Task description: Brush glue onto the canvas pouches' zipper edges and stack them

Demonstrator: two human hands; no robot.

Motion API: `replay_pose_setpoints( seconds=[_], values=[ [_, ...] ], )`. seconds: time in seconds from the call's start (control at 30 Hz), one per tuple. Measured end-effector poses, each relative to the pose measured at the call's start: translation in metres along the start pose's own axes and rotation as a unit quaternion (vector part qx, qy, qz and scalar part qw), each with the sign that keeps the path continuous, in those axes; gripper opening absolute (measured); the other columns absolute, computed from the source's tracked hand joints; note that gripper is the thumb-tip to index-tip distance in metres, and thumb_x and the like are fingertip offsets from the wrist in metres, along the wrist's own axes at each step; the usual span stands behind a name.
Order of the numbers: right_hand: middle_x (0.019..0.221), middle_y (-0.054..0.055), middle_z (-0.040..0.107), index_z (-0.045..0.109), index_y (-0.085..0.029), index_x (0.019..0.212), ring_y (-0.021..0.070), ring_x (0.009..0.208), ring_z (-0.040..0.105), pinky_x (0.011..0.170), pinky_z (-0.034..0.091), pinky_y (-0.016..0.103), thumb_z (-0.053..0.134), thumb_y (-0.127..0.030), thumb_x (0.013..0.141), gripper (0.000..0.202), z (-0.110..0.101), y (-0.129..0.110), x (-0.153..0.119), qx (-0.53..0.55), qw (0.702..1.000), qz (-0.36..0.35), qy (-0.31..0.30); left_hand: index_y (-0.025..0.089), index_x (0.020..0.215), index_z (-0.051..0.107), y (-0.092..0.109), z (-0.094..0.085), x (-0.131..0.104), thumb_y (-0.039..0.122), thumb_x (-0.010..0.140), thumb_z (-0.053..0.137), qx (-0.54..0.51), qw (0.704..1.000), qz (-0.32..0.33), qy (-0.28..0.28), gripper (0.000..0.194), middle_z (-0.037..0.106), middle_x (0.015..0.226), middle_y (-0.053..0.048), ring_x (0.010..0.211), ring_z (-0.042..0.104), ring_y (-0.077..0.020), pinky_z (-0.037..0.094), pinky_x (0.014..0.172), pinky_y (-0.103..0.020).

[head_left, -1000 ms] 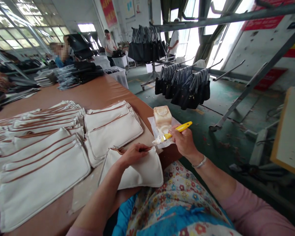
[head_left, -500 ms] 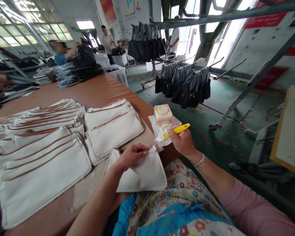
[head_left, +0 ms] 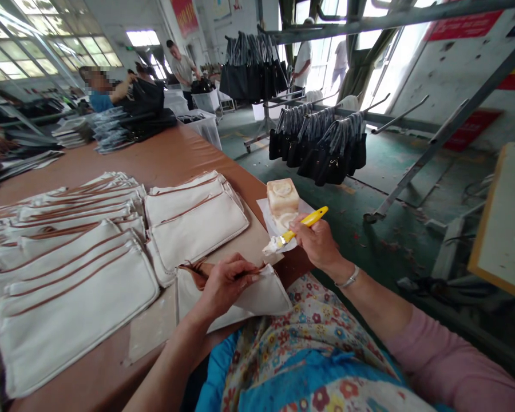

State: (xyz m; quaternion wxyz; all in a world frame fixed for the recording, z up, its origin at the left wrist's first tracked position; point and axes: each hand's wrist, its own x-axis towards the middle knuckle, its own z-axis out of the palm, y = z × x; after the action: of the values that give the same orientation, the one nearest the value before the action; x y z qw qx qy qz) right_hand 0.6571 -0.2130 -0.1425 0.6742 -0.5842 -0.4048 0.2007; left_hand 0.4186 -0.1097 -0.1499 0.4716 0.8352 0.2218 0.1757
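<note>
My left hand (head_left: 229, 283) pinches the top edge of a white pouch (head_left: 257, 294) at the front edge of the table. The pouch's mouth gapes on its left side and shows a brown inside. In my right hand (head_left: 317, 237) is a yellow-handled brush (head_left: 313, 217), its bristles covered in white paste and pointing left, just above the pouch's right corner. Behind the brush, a block-like container (head_left: 282, 197) with white paste on it rests on a white sheet (head_left: 264, 209) at the table's right edge.
White pouches with brown edging (head_left: 81, 292) lie in overlapping rows on the brown table (head_left: 189, 149), with another stack (head_left: 197, 229) beside them. Black bags (head_left: 335, 154) hang from a metal rack beyond. People work in the background. A light board (head_left: 506, 229) juts in at right.
The brush has come out from the paste container a little toward the pouch. My left hand has lifted and folded the pouch's top, so its left side opens wider.
</note>
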Motion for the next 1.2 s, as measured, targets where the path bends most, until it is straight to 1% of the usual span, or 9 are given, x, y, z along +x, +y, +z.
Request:
replay_pose_setpoints(
  seconds=[0.17,0.3,0.37,0.5,0.7,0.93,1.03,1.13,1.2],
  values=[
    [0.051,-0.006,0.050,0.062,-0.018,0.074,0.0111,0.046,0.046,0.048,0.036,0.024,0.062,-0.031,0.090,0.020,0.007,-0.019,-0.015,0.058,0.994,0.014,-0.089,0.020,0.091,0.079,0.006,-0.004,-0.002,0.036,0.090,0.067,0.054,0.998,-0.008,0.011,0.020,0.064,0.083,-0.004,0.076,0.061,-0.0134,0.045,0.067,-0.022],
    [0.052,-0.005,0.051,0.062,-0.019,0.075,0.0116,0.047,0.046,0.050,0.037,0.025,0.063,-0.030,0.089,0.018,-0.001,-0.029,-0.012,0.028,0.999,-0.018,-0.031,0.020,0.090,0.079,0.009,-0.005,-0.003,0.038,0.090,0.067,0.077,0.997,-0.007,0.002,0.022,0.064,0.081,-0.004,0.073,0.060,-0.0126,0.043,0.063,-0.021],
    [0.053,-0.005,0.052,0.062,-0.019,0.074,0.0122,0.050,0.048,0.053,0.039,0.026,0.063,-0.028,0.088,0.017,-0.001,-0.031,-0.010,0.002,0.999,-0.035,-0.029,0.020,0.089,0.079,0.011,-0.004,-0.003,0.038,0.090,0.066,0.082,0.997,-0.004,0.001,0.022,0.064,0.081,-0.003,0.073,0.061,-0.0123,0.043,0.063,-0.021],
    [0.053,-0.005,0.049,0.061,-0.019,0.072,0.0113,0.049,0.044,0.051,0.037,0.025,0.062,-0.027,0.088,0.018,0.003,-0.037,-0.014,0.016,0.991,-0.037,-0.129,0.020,0.090,0.079,0.016,-0.004,-0.005,0.037,0.090,0.066,0.100,0.995,-0.005,0.007,0.021,0.065,0.080,-0.003,0.072,0.061,-0.0125,0.044,0.064,-0.022],
    [0.054,-0.006,0.049,0.061,-0.019,0.075,0.0104,0.050,0.044,0.051,0.035,0.025,0.061,-0.023,0.090,0.016,-0.006,-0.044,-0.017,0.008,0.994,-0.066,-0.084,0.022,0.088,0.079,0.021,-0.001,-0.012,0.036,0.091,0.065,0.146,0.988,0.012,0.042,0.020,0.065,0.079,-0.003,0.073,0.060,-0.0135,0.043,0.067,-0.024],
    [0.068,-0.003,0.052,0.061,-0.018,0.078,0.0105,0.059,0.045,0.054,0.037,0.024,0.064,-0.025,0.090,0.014,0.002,-0.044,-0.024,0.076,0.964,-0.063,-0.247,0.023,0.088,0.078,0.022,0.002,-0.016,0.032,0.090,0.066,0.180,0.983,0.015,0.043,0.015,0.066,0.078,-0.002,0.072,0.060,-0.0128,0.043,0.069,-0.026],
    [0.065,-0.003,0.053,0.063,-0.018,0.076,0.0098,0.055,0.045,0.051,0.036,0.024,0.066,-0.023,0.088,0.013,-0.002,-0.049,-0.023,0.113,0.971,-0.050,-0.205,0.022,0.088,0.078,0.023,-0.004,-0.015,0.030,0.089,0.067,0.181,0.983,0.023,0.009,0.014,0.066,0.079,-0.002,0.073,0.061,-0.0126,0.043,0.069,-0.025],
    [0.056,-0.005,0.049,0.064,-0.019,0.076,0.0078,0.043,0.038,0.040,0.026,0.022,0.066,-0.023,0.086,0.011,-0.014,-0.057,-0.017,0.204,0.977,-0.010,-0.070,0.022,0.087,0.079,0.034,-0.018,-0.006,0.030,0.088,0.067,0.180,0.983,0.025,-0.027,0.014,0.067,0.080,-0.003,0.076,0.061,-0.0135,0.045,0.070,-0.024],
    [0.051,-0.006,0.047,0.063,-0.019,0.074,0.0068,0.038,0.033,0.037,0.020,0.021,0.067,-0.023,0.084,0.011,-0.025,-0.066,-0.010,0.259,0.966,0.010,0.008,0.022,0.087,0.079,0.052,-0.032,0.007,0.032,0.088,0.067,0.156,0.987,0.022,-0.031,0.015,0.068,0.082,-0.003,0.079,0.062,-0.0144,0.047,0.072,-0.024]
  ],
)
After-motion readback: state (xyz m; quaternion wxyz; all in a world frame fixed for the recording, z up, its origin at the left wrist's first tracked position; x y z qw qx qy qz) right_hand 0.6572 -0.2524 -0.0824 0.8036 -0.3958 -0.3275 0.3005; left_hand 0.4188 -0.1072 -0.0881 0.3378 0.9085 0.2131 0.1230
